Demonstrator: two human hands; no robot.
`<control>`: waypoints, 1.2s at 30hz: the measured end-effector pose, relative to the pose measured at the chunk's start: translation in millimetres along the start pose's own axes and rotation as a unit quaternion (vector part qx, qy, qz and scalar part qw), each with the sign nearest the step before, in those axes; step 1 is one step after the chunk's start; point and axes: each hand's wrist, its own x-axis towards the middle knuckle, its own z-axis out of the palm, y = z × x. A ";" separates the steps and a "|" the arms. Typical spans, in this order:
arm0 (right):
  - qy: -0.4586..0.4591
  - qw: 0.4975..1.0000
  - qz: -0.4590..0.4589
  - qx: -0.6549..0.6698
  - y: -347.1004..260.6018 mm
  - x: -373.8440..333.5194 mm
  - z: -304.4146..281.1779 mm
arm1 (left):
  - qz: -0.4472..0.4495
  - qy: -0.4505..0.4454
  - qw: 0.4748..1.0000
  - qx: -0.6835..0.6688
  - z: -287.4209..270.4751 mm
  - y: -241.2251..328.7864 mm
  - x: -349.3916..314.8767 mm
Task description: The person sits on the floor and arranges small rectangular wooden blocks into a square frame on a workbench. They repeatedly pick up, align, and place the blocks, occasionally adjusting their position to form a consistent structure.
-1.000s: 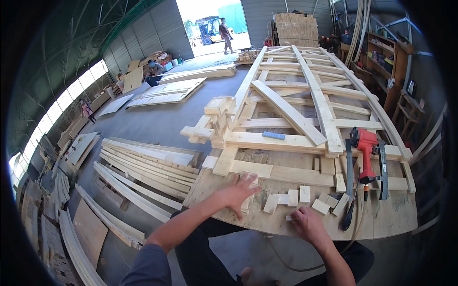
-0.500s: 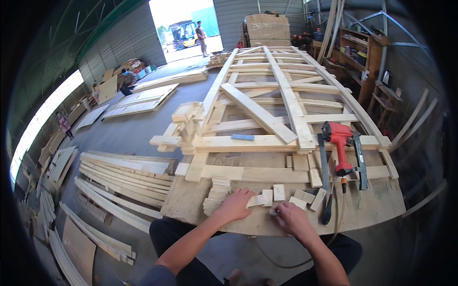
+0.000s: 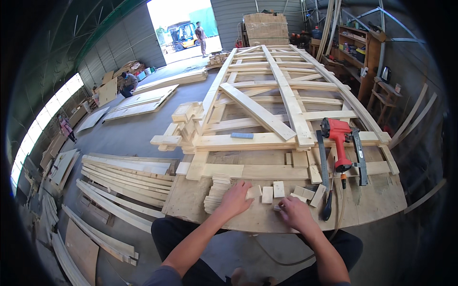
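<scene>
Bench, pale plywood [image 3: 260, 221]: near edge at our six o'clock, narrow bare strip before it; wider bare room at three, past a black-handled screwdriver [image 3: 327, 208]. Our left hand [image 3: 234, 199]: fingers together, thumb apart, at a rectangular, pale, flat-lying wooden block [image 3: 254, 192], two o'clock. Our right hand [image 3: 296, 212]: fingertips pinching a small, pale wooden piece [image 3: 276, 208], ten o'clock, mostly hidden.

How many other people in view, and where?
3: a standing person right of the forklift, a worker at rear left, a person in pink at far left. More may be hidden.
</scene>
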 end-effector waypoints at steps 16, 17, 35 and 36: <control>0.016 0.998 0.063 -0.015 13.2 24.4 13.2 | 0.003 0.092 0.990 -0.102 2.9 9.8 17.0; 0.012 0.998 0.068 -0.010 12.4 25.4 13.2 | 0.008 0.105 0.989 -0.106 6.4 7.3 17.2; 0.048 0.987 -0.105 0.116 -24.6 17.2 33.1 | -0.032 0.160 0.955 -0.247 31.8 13.2 -4.3; 0.061 0.989 -0.121 0.060 -36.3 17.3 31.5 | -0.044 0.161 0.955 -0.244 28.0 16.6 -3.6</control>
